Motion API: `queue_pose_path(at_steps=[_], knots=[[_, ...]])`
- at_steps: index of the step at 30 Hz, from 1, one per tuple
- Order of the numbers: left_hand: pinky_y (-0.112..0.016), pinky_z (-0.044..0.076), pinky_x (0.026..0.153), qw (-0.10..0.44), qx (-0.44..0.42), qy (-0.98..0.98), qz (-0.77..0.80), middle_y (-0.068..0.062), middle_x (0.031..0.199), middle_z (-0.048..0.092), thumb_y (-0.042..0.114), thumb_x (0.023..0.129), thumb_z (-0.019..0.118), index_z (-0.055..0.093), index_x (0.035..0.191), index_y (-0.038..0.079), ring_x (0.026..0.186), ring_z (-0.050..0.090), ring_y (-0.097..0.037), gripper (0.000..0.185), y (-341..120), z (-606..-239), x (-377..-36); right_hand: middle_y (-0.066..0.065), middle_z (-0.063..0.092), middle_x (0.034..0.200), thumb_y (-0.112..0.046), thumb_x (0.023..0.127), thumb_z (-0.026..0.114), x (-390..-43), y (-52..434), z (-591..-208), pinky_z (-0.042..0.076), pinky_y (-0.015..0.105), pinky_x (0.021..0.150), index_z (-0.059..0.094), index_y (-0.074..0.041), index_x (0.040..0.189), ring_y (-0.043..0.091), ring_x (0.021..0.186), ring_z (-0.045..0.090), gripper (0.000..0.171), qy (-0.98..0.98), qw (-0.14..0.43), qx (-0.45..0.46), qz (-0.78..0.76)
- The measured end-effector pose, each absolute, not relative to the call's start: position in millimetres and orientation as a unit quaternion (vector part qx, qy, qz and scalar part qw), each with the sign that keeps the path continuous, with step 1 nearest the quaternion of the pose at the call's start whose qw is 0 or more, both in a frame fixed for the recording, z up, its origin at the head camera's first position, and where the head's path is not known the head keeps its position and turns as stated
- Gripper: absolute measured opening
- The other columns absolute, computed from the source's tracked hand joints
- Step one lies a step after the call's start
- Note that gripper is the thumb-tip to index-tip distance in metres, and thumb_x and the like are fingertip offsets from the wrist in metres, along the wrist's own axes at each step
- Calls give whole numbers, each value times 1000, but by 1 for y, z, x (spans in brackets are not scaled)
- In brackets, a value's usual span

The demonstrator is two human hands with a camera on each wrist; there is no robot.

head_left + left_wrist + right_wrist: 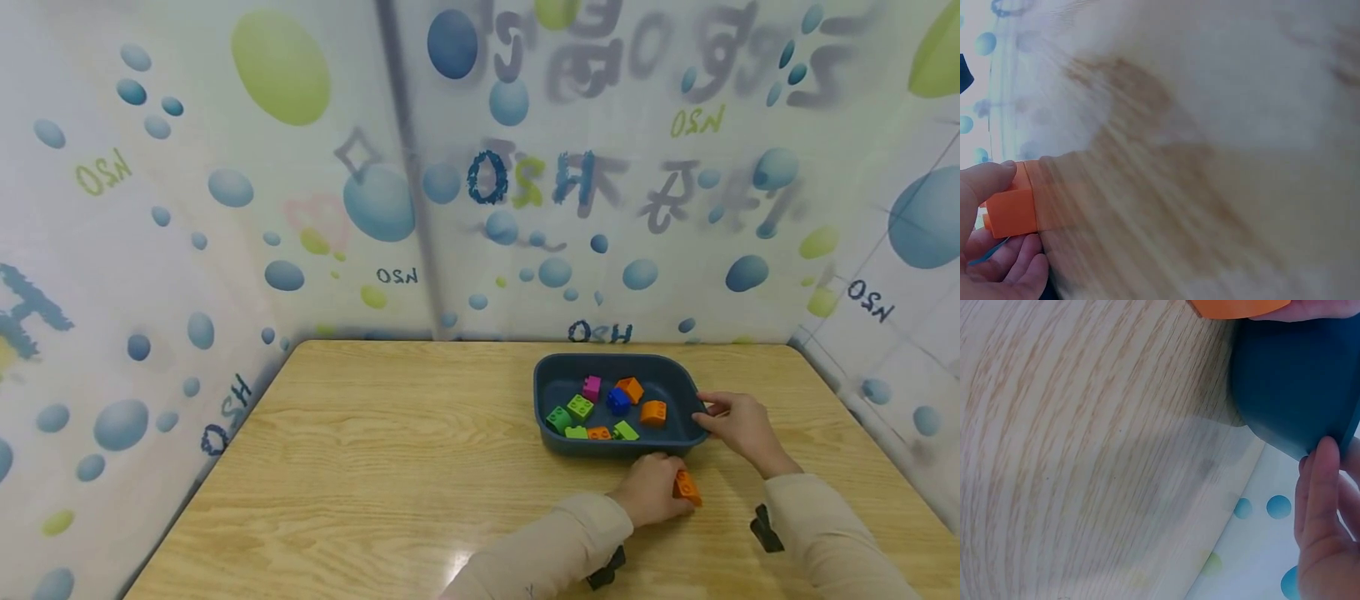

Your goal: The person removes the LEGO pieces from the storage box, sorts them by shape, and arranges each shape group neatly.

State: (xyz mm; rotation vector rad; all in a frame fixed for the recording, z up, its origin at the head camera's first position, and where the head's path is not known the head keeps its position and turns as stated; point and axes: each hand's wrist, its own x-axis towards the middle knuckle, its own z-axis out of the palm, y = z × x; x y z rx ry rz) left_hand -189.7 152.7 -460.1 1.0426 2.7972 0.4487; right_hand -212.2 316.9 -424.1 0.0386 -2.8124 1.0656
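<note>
A dark blue plastic tub stands on the table with several toy bricks inside: greens, a magenta brick, a blue brick and orange ones such as the rounded orange brick. My left hand grips another orange brick just in front of the tub's near wall. In the left wrist view the thumb lies on top of that orange brick, with fingers curled beneath. My right hand pinches the tub's right rim; the right wrist view shows its fingers against the tub's corner.
The light wooden table reaches back to a patterned curtain, with more curtain on both sides. Dark straps hang below the sleeves.
</note>
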Motion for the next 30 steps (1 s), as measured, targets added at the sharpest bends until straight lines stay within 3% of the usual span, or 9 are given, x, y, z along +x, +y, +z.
queue_pose_path(at_steps=[11,25,30], knots=[[-10,36,63,75,347,922,154,10,86,52,42,72,70,56,108,18,71,45,1,45,151,-457,-191,24,58,84,-7,78,66,-214,316,-424,47,26,48,54,14,110,22,62,59,40,-933,67,9,353],[-11,39,70,117,356,913,159,9,102,49,45,76,65,49,121,19,77,45,1,54,140,-451,-184,24,58,85,-8,78,65,-214,320,-426,48,26,50,53,14,111,23,66,58,41,-933,67,16,353],[-11,39,76,109,368,908,167,8,110,48,45,77,64,42,128,17,88,47,1,62,131,-449,-183,24,58,85,-8,79,65,-214,319,-426,48,26,50,53,15,110,22,64,58,41,-934,65,16,352]])
